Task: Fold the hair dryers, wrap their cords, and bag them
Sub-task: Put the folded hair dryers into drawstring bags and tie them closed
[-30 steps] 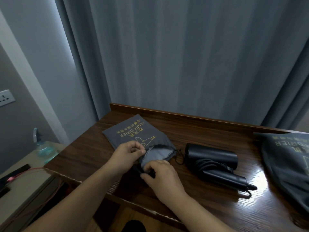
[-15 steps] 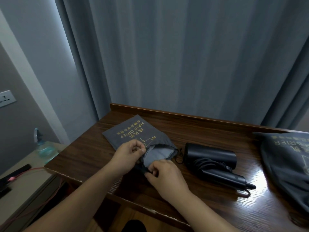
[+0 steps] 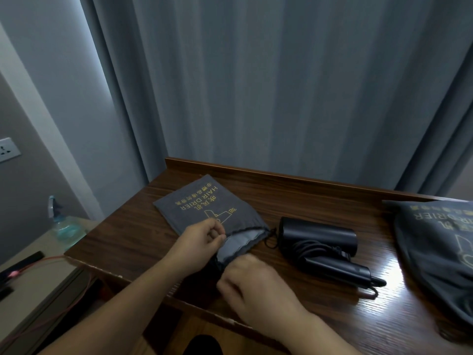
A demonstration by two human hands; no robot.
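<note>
- Grey curtains hang behind a dark wooden desk (image 3: 143, 234); off its left edge, on a lower side table, stands a clear spray bottle (image 3: 62, 224).
- Left hand (image 3: 197, 242) pinches the upper lip of the grey drawstring bag (image 3: 202, 201) at its mouth, fingers curled on the cloth.
- Right hand (image 3: 253, 280) sits just nearer the person, fingers curled on the lower lip of the same mouth; exactly which fingers hold the cloth is hidden.
- Between the two grips the mouth gapes, showing pale lining, and faces right.
- Right of both grips, just past the drawstring loop, lies the black hair dryer (image 3: 317, 237), folded, its cord (image 3: 309, 248) bundled against the handle. Its long axis runs from the barrel, near the bag mouth, away to the right and toward the person.
- By my reading the right hand is the nearer one to fetch it, with the left keeping the mouth open.
- Farther right, a second grey bag (image 3: 435, 252) lies at the desk's end.
- Against the earlier frames, the mouth has been pulled a little wider and the right hand has shifted slightly along the lip; the dryer has not moved.
</note>
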